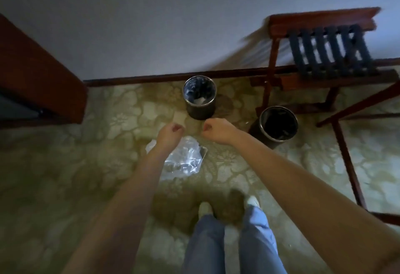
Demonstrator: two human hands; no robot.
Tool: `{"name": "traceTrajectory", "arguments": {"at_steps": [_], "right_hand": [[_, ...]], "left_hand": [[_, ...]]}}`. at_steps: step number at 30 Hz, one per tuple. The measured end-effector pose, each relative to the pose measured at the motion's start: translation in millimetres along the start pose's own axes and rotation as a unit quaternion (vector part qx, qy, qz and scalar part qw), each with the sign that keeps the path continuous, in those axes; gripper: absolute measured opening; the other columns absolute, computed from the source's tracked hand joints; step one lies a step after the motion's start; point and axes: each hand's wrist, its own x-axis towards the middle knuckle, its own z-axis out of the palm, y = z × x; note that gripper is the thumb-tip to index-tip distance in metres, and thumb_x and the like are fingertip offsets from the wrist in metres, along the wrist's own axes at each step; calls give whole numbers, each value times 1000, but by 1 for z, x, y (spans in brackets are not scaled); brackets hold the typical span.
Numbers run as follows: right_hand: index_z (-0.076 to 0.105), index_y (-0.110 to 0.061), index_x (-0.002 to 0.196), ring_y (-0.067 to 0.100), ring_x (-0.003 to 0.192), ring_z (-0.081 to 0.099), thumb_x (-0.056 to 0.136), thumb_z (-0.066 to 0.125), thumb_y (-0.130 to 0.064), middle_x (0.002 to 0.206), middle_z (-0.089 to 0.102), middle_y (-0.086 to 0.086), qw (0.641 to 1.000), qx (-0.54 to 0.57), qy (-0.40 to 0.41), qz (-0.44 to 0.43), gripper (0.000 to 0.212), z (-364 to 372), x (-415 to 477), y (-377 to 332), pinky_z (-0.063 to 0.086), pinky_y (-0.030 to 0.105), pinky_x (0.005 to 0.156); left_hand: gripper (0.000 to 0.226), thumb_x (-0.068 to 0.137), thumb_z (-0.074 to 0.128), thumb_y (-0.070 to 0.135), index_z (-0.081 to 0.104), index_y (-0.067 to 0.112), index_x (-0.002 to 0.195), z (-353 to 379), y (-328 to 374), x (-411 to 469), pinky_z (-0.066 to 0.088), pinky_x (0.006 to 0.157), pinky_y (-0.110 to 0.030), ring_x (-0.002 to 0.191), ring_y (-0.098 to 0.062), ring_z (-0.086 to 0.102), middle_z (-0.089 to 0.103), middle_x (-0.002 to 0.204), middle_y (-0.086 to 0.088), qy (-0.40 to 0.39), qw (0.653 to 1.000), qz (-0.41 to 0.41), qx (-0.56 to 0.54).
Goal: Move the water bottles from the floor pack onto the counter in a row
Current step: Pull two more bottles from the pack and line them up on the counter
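A crumpled clear plastic wrap of the floor pack (186, 159) lies on the patterned carpet, partly under my left forearm. No bottle shape can be made out in it in this dim, blurred frame. My left hand (171, 132) hangs above the wrap's far end with fingers curled and nothing in it. My right hand (214, 127) hovers just to its right, also curled and holding nothing. The counter is not clearly in view.
Two dark round bins stand on the carpet, one (200, 97) near the wall and one (277, 125) to the right. A wooden luggage rack (329, 57) with dark straps stands at the right. Dark wooden furniture (43, 74) fills the left. My feet are at bottom centre.
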Motion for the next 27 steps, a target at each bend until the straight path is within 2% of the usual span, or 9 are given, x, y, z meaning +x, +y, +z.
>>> {"name": "traceTrajectory", "arguments": {"at_steps": [4, 9, 13, 17, 20, 23, 24, 25, 27], "right_hand": [[62, -12, 114, 25, 112, 56, 91, 54, -33, 123, 61, 8, 994, -60, -66, -59, 32, 20, 50, 1, 47, 34, 91], [61, -15, 114, 25, 106, 58, 91, 55, -31, 118, 61, 8, 986, -79, -103, -102, 29, 53, 117, 23, 49, 38, 89], [62, -17, 108, 25, 101, 60, 88, 57, -34, 114, 61, 6, 985, -64, -127, -95, 26, 98, 170, 47, 50, 35, 86], [64, -17, 107, 26, 98, 64, 85, 59, -32, 111, 65, 7, 984, -54, -144, -88, 27, 163, 226, 74, 53, 41, 90], [62, -17, 114, 28, 104, 62, 86, 59, -32, 116, 63, 8, 980, -60, -167, -86, 32, 218, 268, 95, 51, 43, 94], [63, -14, 110, 30, 102, 63, 87, 60, -31, 111, 65, 10, 976, -79, -183, -92, 29, 273, 310, 112, 50, 42, 94], [63, -13, 107, 30, 101, 63, 87, 60, -31, 109, 66, 11, 974, -86, -186, -99, 27, 291, 325, 115, 50, 42, 93], [63, -13, 105, 30, 100, 63, 87, 60, -30, 107, 67, 12, 972, -94, -190, -106, 26, 307, 338, 117, 50, 42, 93], [63, -13, 104, 31, 98, 65, 88, 59, -28, 105, 68, 12, 967, -99, -203, -120, 23, 340, 363, 121, 51, 43, 92]], "left_hand": [[17, 87, 57, 15, 68, 7, 96, -1, -39, 10, 49, 87, -40, 91, -29, 62, 66, 90, -12, 78, 992, -84, -57], [10, 91, 54, 14, 63, 11, 89, 21, -88, 35, 42, 70, -29, 78, -21, 52, 60, 85, -10, 160, 967, -143, -139], [18, 89, 59, 22, 67, 11, 101, 58, -149, 71, 51, 84, -35, 88, -25, 63, 69, 106, -15, 162, 953, -179, -182], [17, 88, 60, 20, 67, 10, 100, 94, -214, 108, 51, 93, -45, 98, -29, 65, 70, 102, -12, 150, 951, -193, -189], [18, 88, 59, 18, 67, 7, 99, 114, -263, 139, 52, 89, -40, 97, -29, 64, 69, 101, -14, 143, 952, -209, -172], [17, 89, 56, 21, 65, 6, 87, 124, -309, 168, 45, 67, -29, 81, -25, 59, 63, 80, -8, 124, 959, -218, -132], [19, 89, 56, 22, 64, 7, 84, 126, -323, 177, 42, 64, -28, 75, -21, 55, 59, 73, -3, 119, 962, -217, -119], [20, 89, 56, 24, 65, 7, 85, 128, -338, 186, 42, 66, -28, 74, -19, 54, 57, 71, 0, 113, 963, -219, -108], [23, 88, 58, 25, 68, 4, 93, 133, -370, 205, 47, 77, -33, 81, -20, 57, 61, 79, -3, 108, 966, -214, -98]]}}
